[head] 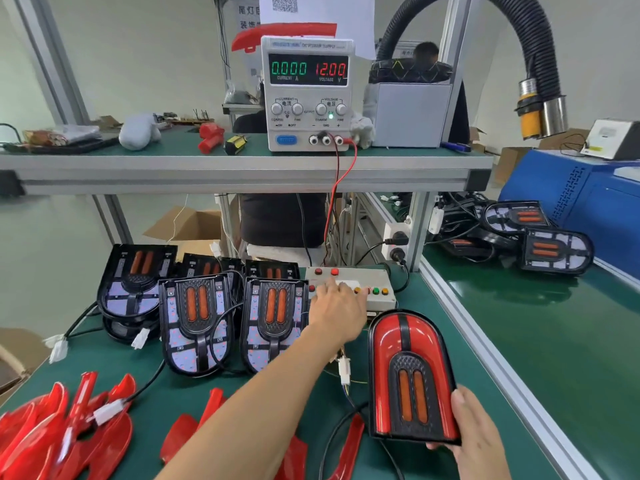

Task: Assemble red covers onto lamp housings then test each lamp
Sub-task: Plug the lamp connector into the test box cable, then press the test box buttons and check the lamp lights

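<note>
Hands first: the right hand (pixel 479 434) grips the near right corner of the covered lamp (pixel 412 379), thumb on its right edge and fingers hidden beneath, propping it tilted up off the worktop (pixel 540 368); the left hand (pixel 337 306) reaches far across with relaxed fingers resting on the button box (pixel 349 287), grasping nothing, though which button it touches I cannot tell.

Lamp sits near right on the green mat, red cover already seated over the black housing, a wire with a white plug (pixel 343 367) trailing just beside it to the left; the meter (pixel 308 69) on the shelf above shows zero current, so I judge the test has not yet drawn power.

Handling, as a judgement: the lamp looks like light, stiff moulded plastic; the glossy red cover is likely slippery and easily scratched or smudged, so the black rim at the edges is the better place to hold; the wire should not be tugged.

Bare housings (pixel 195 323) stand to the left of the box; loose red covers (pixel 62 431) lie heaped at near left.
</note>
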The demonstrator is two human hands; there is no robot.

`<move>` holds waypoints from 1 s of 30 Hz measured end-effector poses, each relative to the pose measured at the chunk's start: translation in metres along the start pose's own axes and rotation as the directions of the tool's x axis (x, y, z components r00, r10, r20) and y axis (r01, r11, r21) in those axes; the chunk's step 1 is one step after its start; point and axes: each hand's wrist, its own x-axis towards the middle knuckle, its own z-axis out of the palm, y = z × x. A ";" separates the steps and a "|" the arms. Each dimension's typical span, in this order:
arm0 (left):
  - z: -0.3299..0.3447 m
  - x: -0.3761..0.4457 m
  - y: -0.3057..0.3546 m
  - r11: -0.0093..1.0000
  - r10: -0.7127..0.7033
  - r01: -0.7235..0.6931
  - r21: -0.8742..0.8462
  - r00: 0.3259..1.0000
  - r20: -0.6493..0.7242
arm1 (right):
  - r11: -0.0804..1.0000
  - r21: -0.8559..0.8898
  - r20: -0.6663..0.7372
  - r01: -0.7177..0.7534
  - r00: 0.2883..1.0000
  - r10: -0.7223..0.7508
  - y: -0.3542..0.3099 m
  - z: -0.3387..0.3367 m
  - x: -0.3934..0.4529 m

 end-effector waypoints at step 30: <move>0.030 0.018 0.001 0.985 -0.135 0.128 -0.119 0.989 -0.059 | 0.996 0.080 -0.047 0.034 0.998 -0.030 0.018 -0.005 0.015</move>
